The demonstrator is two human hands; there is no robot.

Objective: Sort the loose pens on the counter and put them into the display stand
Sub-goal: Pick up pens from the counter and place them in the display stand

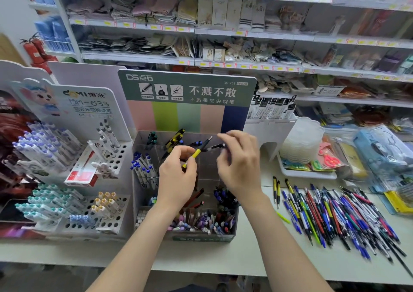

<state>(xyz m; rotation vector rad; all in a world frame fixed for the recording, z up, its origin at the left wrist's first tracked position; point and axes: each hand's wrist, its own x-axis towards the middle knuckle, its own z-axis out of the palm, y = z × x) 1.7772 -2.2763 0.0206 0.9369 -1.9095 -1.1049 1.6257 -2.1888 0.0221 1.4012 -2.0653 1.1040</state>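
Observation:
Over the clear display stand [233, 222], my left hand [178, 175] pinches a yellow and black pen [197, 151] that points up and to the right. My right hand [239, 160] pinches a thin dark pen [215, 146] just beside it, tip toward the left. The stand's compartments hold blue-capped pens [143, 169], yellow and black pens [174, 138], dark blue pens [223, 195] and mixed purple ones at the front. A big heap of loose pens [335, 215] lies on the white counter [245, 258] to the right.
A white peg-hole stand [107, 209] with light blue and yellow capped pens is at the left, with a red box [82, 175] on it. A white tray [306, 173] with clear containers and scissors sits behind the heap. Stocked shelves fill the background.

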